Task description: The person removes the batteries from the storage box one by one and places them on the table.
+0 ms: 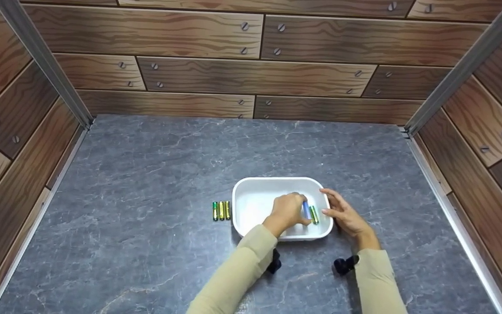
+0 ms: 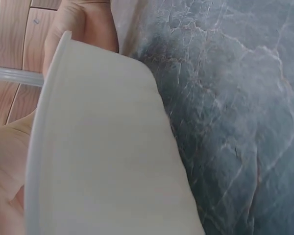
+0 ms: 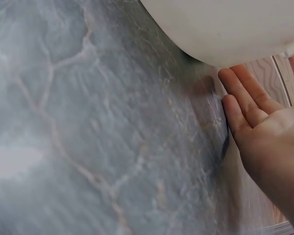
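Observation:
A white rectangular plastic tray (image 1: 255, 209) stands on the grey marbled tabletop. Reaching over its near side, my left hand (image 1: 286, 210) pinches a blue battery (image 1: 306, 210) inside it, the thumb at the near end and fingers at the far end. Right beside that lie green-and-gold batteries (image 1: 314, 215) on the tray floor. My right hand (image 1: 347, 216) holds the tray's right side, thumb and forefinger over the rim, while the other fingers (image 3: 245, 95) extend along the outer wall. In the left wrist view the tray's wall hides most of the left hand (image 2: 7, 166).
Three green-and-gold batteries (image 1: 221, 210) lie in a row just left of the tray. Wood-patterned panels (image 1: 198, 76) enclose the table at the back and sides. Black wrist-worn devices (image 1: 345, 265) hang below the forearms near the table.

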Demonstrator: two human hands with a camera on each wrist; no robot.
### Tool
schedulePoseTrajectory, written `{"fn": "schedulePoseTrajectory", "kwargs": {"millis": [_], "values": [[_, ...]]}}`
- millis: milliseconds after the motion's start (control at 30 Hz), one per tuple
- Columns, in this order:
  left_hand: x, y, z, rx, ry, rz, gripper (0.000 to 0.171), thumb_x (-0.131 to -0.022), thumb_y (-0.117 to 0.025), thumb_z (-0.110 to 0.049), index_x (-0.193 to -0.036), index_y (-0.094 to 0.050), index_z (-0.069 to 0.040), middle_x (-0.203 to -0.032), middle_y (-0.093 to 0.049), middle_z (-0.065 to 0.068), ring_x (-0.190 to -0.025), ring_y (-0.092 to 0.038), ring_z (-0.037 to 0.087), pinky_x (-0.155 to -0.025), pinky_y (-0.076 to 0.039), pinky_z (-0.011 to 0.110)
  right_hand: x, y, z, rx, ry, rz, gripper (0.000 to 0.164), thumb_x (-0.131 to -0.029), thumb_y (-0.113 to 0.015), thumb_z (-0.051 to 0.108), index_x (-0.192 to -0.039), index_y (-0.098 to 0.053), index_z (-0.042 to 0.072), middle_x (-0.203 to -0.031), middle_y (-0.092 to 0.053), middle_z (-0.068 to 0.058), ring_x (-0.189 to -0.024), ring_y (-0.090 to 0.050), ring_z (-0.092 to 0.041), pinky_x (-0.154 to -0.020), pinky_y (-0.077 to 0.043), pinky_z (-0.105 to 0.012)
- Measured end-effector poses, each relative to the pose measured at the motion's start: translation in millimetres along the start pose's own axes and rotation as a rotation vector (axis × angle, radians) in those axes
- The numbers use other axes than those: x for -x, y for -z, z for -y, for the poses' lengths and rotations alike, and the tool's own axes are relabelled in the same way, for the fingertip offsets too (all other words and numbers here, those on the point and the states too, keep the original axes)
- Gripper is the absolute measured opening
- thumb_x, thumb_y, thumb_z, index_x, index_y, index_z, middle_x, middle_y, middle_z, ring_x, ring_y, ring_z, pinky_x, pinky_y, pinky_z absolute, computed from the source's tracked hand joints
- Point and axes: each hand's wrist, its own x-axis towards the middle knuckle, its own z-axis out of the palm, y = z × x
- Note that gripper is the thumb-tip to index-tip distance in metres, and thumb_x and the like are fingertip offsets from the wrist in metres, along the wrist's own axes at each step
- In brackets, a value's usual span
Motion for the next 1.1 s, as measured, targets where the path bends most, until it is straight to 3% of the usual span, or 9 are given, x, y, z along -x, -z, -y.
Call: {"fn": "schedulePoseTrajectory", "kwargs": {"millis": [267,533,800,1100], "values": [[6.6,13.5,14.7,0.078,-0.010,-0.038,0.057,-0.069,-0.083,-0.042,-0.118,-0.069,-0.017,-0.109,-0.072,-0.001,-0.091,-0.068,0.016,-0.074,-0.055,0.031,-0.6,-0.3,0.8,0.013,0.011,0.010,0.051,-0.089,-0.057,-0.004,-0.133,-0.045,0.021,-0.121,-0.058,0.008,-0.110,-0.058,-0.004,-0.091,-0.048,-0.020],[17.6,26.1,34.8,0.120,-0.033,-0.089,0.056,-0.068,-0.084,-0.039,-0.117,-0.069,-0.016,-0.090,-0.070,0.000,-0.068,-0.054,0.011,-0.060,-0.048,0.026,-1.9,0.5,1.3,0.011,0.012,-0.001,0.052,-0.088,-0.058,-0.005,-0.131,-0.046,0.021,-0.120,-0.059,0.006,-0.108,-0.059,-0.006,-0.089,-0.049,-0.021],[28.0,34.8,51.4,0.146,-0.037,-0.106,0.054,-0.068,-0.084,-0.040,-0.115,-0.069,-0.016,-0.087,-0.068,-0.001,-0.066,-0.052,0.008,-0.054,-0.037,0.021,0.0,0.9,3.4,0.045,-0.026,-0.036,0.053,-0.087,-0.059,-0.005,-0.130,-0.047,0.024,-0.120,-0.057,0.006,-0.108,-0.059,-0.006,-0.087,-0.050,-0.021],[43.0,44.3,74.2,0.221,-0.054,-0.129,0.054,-0.066,-0.086,-0.034,-0.113,-0.070,-0.011,-0.079,-0.062,0.001,-0.064,-0.040,0.006,-0.057,-0.030,0.019,-1.0,0.7,2.7,0.040,-0.013,-0.052,0.052,-0.086,-0.062,-0.003,-0.131,-0.046,0.019,-0.120,-0.058,0.007,-0.108,-0.059,-0.005,-0.088,-0.049,-0.020]]}}
